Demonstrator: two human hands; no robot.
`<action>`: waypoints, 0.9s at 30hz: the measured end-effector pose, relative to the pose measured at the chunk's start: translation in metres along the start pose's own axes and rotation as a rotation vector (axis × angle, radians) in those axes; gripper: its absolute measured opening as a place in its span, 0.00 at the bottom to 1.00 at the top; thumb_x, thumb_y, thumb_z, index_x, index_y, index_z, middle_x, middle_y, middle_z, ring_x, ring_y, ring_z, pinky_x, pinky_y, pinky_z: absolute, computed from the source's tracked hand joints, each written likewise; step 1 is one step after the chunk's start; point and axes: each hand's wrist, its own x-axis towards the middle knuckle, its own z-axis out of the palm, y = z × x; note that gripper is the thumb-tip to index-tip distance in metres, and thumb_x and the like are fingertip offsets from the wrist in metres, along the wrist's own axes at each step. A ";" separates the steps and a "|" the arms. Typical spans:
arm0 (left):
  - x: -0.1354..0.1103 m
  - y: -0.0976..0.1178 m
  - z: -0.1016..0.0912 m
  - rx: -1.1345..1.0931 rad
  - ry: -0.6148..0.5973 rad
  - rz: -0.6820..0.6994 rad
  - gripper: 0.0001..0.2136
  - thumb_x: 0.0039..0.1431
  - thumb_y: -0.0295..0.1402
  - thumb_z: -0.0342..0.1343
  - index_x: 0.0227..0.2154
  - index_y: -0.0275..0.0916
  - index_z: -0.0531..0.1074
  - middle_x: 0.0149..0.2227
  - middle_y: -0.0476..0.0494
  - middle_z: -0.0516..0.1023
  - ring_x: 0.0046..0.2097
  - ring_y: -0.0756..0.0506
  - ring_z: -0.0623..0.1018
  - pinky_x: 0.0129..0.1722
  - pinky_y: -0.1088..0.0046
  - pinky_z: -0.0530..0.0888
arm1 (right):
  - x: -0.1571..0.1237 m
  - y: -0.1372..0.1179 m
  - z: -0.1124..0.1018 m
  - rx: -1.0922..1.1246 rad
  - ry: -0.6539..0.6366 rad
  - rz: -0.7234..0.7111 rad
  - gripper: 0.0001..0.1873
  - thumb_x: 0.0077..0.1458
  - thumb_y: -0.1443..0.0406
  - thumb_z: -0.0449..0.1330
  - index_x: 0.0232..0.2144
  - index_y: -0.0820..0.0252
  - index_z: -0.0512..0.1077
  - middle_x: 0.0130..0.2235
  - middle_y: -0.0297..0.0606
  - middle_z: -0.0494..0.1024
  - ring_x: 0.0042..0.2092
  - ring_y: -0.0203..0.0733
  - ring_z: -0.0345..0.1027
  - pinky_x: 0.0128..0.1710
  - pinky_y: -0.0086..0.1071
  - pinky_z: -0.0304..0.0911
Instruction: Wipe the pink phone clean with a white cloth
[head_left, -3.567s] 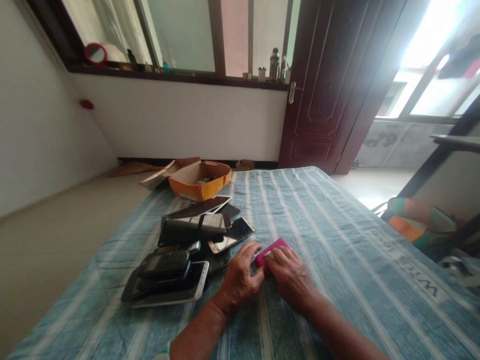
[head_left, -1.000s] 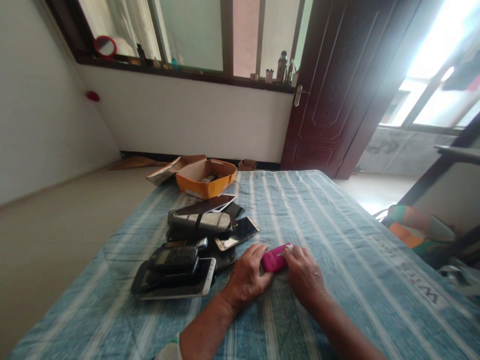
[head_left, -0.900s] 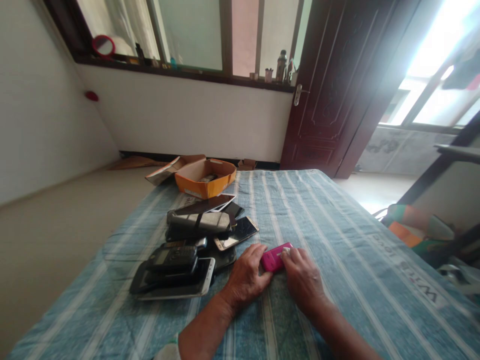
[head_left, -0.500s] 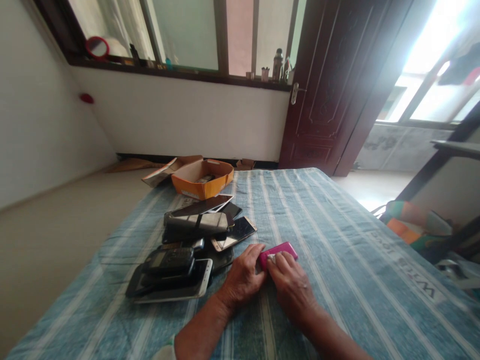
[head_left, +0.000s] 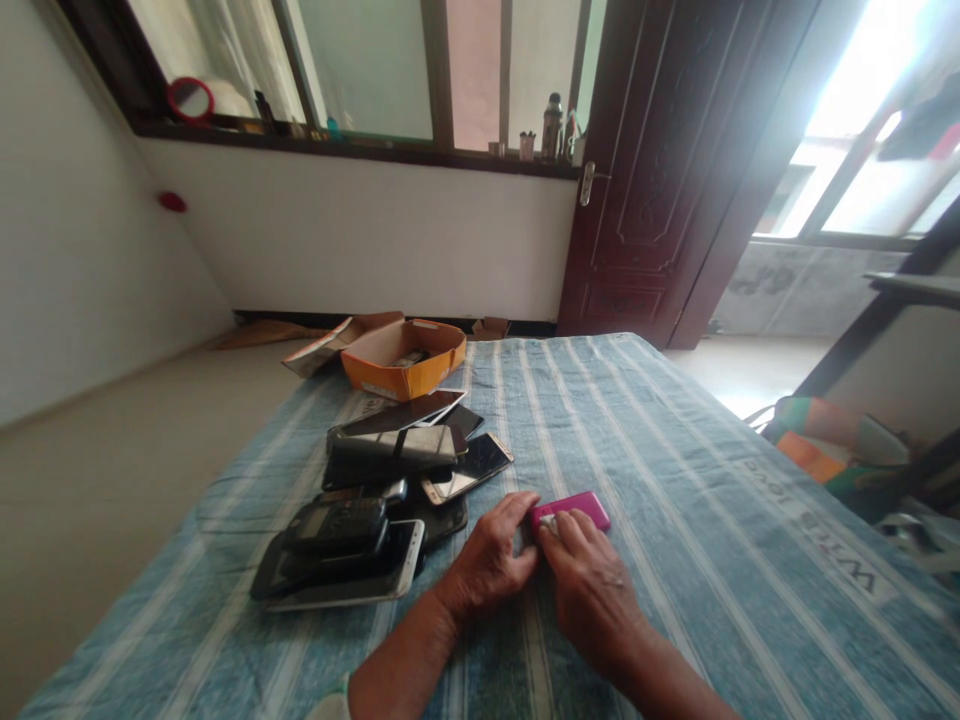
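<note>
A bright pink mobile phone (head_left: 589,511) lies flat on the striped blue cloth. My left hand (head_left: 491,550) curves around its left end, fingertips at the far edge and thumb on the near side. Pinched under the fingers of my right hand (head_left: 592,580) is a small white wipe (head_left: 550,523), pressed against the phone's upper face. Whether it is paper or fabric, I cannot tell. To the left of my hands is a heap of phones, among them a gold-framed phone (head_left: 476,466), a black handset with a small screen (head_left: 337,523) and a white-edged phone (head_left: 409,565).
An orange cardboard box (head_left: 397,378) with its lid folded back stands at the table's far left, small items inside. The cloth-covered table (head_left: 675,480) ends near a dark red door (head_left: 652,180). A colourful bag (head_left: 832,445) sits beyond the right edge.
The pink phone has shifted slightly to the right, with the wipe and my right hand going along. My left hand stays at its left end, almost in place.
</note>
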 end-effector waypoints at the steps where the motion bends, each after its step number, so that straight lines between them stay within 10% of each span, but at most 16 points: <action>1: 0.000 0.000 0.000 0.000 -0.005 0.000 0.23 0.48 0.22 0.54 0.50 0.36 0.67 0.49 0.38 0.76 0.51 0.42 0.76 0.52 0.63 0.75 | 0.000 0.000 -0.001 0.000 -0.008 0.013 0.20 0.53 0.74 0.53 0.49 0.63 0.70 0.46 0.46 0.72 0.48 0.51 0.61 0.48 0.40 0.61; 19: 0.001 -0.001 0.001 -0.054 -0.008 -0.063 0.19 0.50 0.23 0.55 0.48 0.35 0.69 0.48 0.38 0.76 0.50 0.42 0.76 0.52 0.63 0.75 | 0.006 0.022 -0.005 0.029 -0.036 0.104 0.10 0.55 0.76 0.54 0.32 0.60 0.72 0.35 0.41 0.72 0.41 0.46 0.61 0.41 0.36 0.59; 27: 0.001 -0.003 0.002 -0.038 0.012 -0.032 0.19 0.50 0.23 0.55 0.47 0.35 0.69 0.48 0.38 0.76 0.49 0.42 0.76 0.52 0.63 0.75 | 0.003 0.004 -0.005 0.063 -0.068 0.083 0.14 0.51 0.74 0.57 0.42 0.63 0.72 0.41 0.43 0.72 0.44 0.49 0.61 0.45 0.40 0.60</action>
